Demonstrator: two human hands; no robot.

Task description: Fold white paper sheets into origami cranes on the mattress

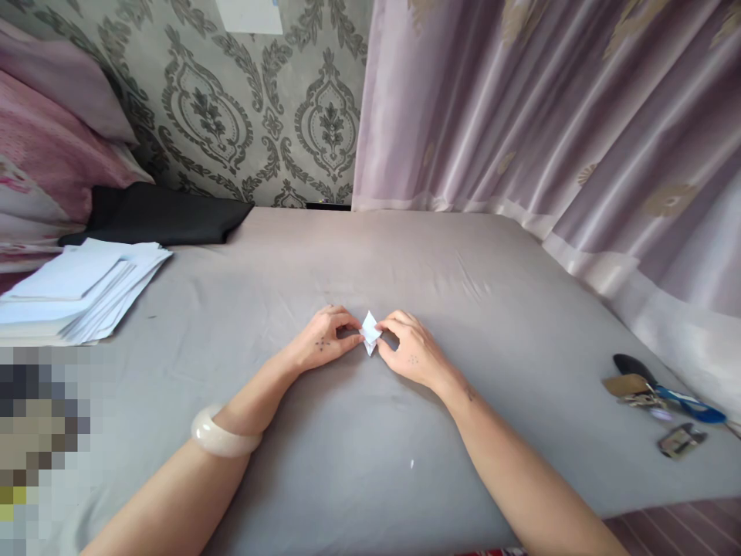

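Folded paper (370, 329) at mid-view, against the grey sheet (359, 448). Your left hand (327, 337) pinches its 9 o'clock side, your right hand (410, 347) its 3 o'clock side. Farther out at 9: paper stack (72, 286).

"What lies between the left hand (327, 337) and right hand (414, 349)?"
"Folded paper (370, 329), over the sheet (359, 463)."
"Left of them?"
"1 paper stack (72, 282) on the sheet."
"Right?"
"Keys (642, 399) on it, near the curtain (521, 116)."
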